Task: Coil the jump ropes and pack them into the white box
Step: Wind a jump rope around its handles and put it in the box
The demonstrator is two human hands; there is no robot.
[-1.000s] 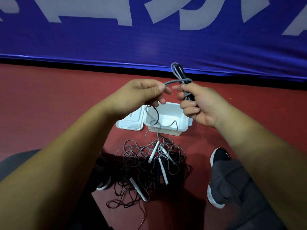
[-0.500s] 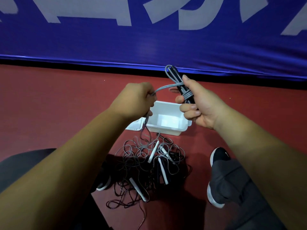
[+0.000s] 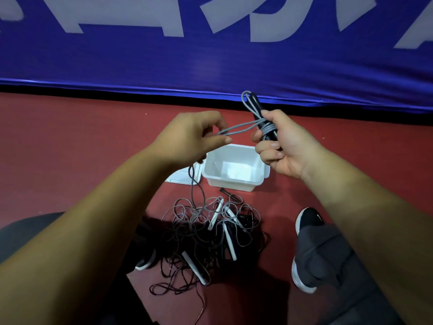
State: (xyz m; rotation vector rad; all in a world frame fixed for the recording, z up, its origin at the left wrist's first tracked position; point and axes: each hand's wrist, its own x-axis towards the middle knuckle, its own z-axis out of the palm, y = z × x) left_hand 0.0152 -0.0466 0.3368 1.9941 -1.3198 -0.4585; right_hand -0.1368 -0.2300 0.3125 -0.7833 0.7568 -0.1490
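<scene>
My right hand [image 3: 280, 146] grips the black handles of a grey jump rope [image 3: 251, 106], with several turns of cord wound round them and a loop sticking up above the fist. My left hand [image 3: 192, 139] pinches the free grey cord, which runs taut across to the handles and also hangs down to the floor. The open white box [image 3: 234, 181] sits on the red floor just below both hands. A tangled pile of jump ropes [image 3: 210, 233] with white and black handles lies in front of the box.
The box's white lid [image 3: 180, 178] lies flat to its left, partly behind my left wrist. A blue banner [image 3: 210, 62] runs along the back. My two shoes [image 3: 307, 219] and knees flank the rope pile.
My left hand moved left and opened its fist into a pinch, pulling the grey cord out into a longer taut stretch. My right hand stayed in place with the handles.
</scene>
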